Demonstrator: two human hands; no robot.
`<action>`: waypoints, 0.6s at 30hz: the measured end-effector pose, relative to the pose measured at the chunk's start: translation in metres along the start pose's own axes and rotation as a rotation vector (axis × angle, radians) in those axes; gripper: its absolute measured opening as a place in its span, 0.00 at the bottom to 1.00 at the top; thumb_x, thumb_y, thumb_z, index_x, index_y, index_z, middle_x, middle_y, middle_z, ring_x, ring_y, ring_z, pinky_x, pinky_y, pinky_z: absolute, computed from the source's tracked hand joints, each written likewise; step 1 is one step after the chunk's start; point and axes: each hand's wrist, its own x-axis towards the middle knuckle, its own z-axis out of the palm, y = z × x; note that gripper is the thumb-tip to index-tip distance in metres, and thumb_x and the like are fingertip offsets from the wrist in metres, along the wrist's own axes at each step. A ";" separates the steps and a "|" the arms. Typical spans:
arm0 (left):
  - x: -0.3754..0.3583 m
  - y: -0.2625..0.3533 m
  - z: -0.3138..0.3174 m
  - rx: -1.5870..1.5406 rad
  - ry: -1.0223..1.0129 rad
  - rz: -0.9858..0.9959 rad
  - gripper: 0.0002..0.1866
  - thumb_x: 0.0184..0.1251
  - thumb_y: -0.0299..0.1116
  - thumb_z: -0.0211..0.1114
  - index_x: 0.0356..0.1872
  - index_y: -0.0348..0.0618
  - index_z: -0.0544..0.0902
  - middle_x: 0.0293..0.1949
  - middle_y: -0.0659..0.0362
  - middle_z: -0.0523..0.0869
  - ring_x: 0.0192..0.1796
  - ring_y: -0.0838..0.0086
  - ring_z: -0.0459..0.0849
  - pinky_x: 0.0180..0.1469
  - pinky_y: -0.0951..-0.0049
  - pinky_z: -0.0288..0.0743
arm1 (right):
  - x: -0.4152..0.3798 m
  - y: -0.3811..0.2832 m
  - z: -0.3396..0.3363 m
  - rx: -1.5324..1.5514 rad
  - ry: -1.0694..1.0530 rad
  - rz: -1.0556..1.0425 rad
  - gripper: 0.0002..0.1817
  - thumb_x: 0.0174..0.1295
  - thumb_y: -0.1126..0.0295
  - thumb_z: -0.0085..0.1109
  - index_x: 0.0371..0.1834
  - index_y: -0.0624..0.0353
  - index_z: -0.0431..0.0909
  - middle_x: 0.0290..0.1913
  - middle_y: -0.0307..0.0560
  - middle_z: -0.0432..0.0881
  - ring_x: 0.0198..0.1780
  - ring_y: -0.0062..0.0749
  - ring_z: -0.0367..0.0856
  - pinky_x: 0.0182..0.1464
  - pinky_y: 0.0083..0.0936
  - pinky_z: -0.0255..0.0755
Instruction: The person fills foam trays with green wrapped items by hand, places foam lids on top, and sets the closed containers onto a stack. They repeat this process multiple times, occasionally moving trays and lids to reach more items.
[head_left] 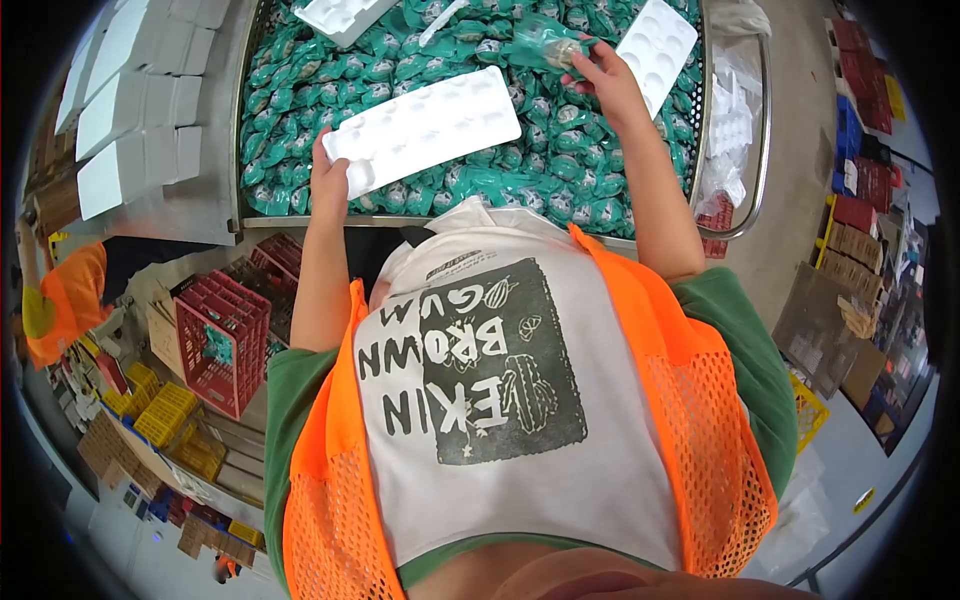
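Note:
My left hand (330, 172) grips the left end of a white molded tray (430, 130) with rows of round hollows. The tray is tilted above a bed of small green plastic packets (330, 110) that fills a metal-rimmed bin. Up and to the right, my right hand (608, 80) pinches one green packet (550, 48) with something pale inside it. Another white tray (660, 55) lies on the packets just right of that hand. A third white tray (345, 15) sits at the far edge, partly cut off by the frame.
Stacks of white boxes (130, 130) stand on the metal surface left of the bin. Below them is a red crate (222, 340). A person in an orange vest (70, 300) works at far left. Clear plastic (728, 130) hangs by the metal rail at right.

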 end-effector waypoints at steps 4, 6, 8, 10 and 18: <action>-0.003 -0.001 0.000 0.000 0.017 0.005 0.39 0.56 0.14 0.47 0.74 0.41 0.60 0.68 0.46 0.70 0.68 0.59 0.73 0.67 0.67 0.67 | -0.003 -0.011 0.039 0.281 -0.355 0.043 0.24 0.69 0.63 0.60 0.65 0.59 0.72 0.49 0.42 0.83 0.40 0.23 0.83 0.33 0.17 0.73; -0.002 -0.002 0.001 -0.006 0.017 0.016 0.39 0.56 0.14 0.47 0.74 0.41 0.60 0.68 0.46 0.70 0.67 0.59 0.73 0.67 0.67 0.67 | 0.004 -0.013 0.066 0.054 -0.463 0.061 0.25 0.68 0.63 0.62 0.66 0.59 0.72 0.51 0.43 0.82 0.39 0.20 0.82 0.35 0.15 0.73; -0.001 -0.008 -0.002 -0.020 0.009 0.026 0.39 0.56 0.14 0.47 0.74 0.41 0.61 0.67 0.46 0.70 0.67 0.59 0.73 0.67 0.67 0.67 | 0.009 -0.008 0.094 -0.151 -0.382 0.009 0.25 0.65 0.63 0.64 0.63 0.61 0.74 0.50 0.46 0.82 0.40 0.26 0.84 0.36 0.20 0.75; 0.000 -0.011 -0.004 -0.028 0.007 0.026 0.38 0.55 0.14 0.48 0.74 0.40 0.61 0.68 0.46 0.71 0.68 0.59 0.72 0.68 0.67 0.66 | 0.014 0.004 0.118 -0.443 -0.272 -0.183 0.25 0.63 0.63 0.66 0.61 0.62 0.75 0.51 0.49 0.81 0.41 0.34 0.85 0.39 0.26 0.77; 0.001 -0.012 -0.004 -0.058 0.039 0.018 0.38 0.55 0.12 0.49 0.73 0.39 0.62 0.68 0.47 0.70 0.69 0.60 0.71 0.69 0.67 0.65 | 0.019 0.008 0.164 -1.078 -0.316 -0.516 0.14 0.58 0.70 0.64 0.47 0.60 0.80 0.49 0.51 0.79 0.46 0.51 0.84 0.47 0.44 0.78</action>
